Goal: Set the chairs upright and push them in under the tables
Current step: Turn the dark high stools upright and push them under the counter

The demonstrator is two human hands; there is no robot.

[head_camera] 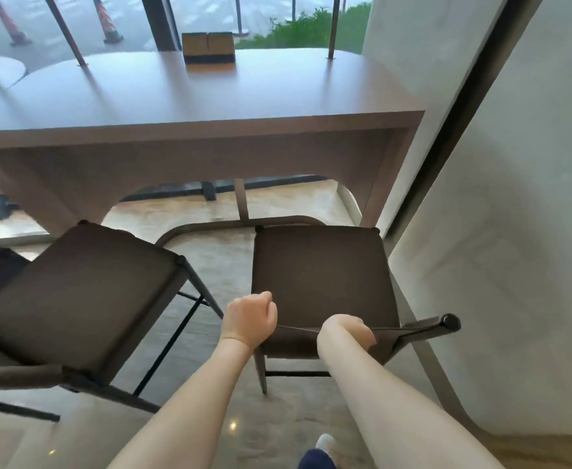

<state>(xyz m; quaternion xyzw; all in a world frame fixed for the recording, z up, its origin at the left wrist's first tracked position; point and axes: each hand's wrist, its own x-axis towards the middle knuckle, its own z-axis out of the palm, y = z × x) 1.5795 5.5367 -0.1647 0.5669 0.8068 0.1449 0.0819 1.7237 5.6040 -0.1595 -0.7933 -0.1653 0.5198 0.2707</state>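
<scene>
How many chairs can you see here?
2. One chair stands by the wall, both hands on its backrest; another chair sits tilted to its left. More may lie beyond the left edge.

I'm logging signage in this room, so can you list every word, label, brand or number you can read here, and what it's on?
None can be read.
Box at the table's far edge: plain faces, no legible print.
Cones outside the window: stripes only, no words.
Chair that both hands hold by its backrest, left hand and right hand: no label in view.
</scene>
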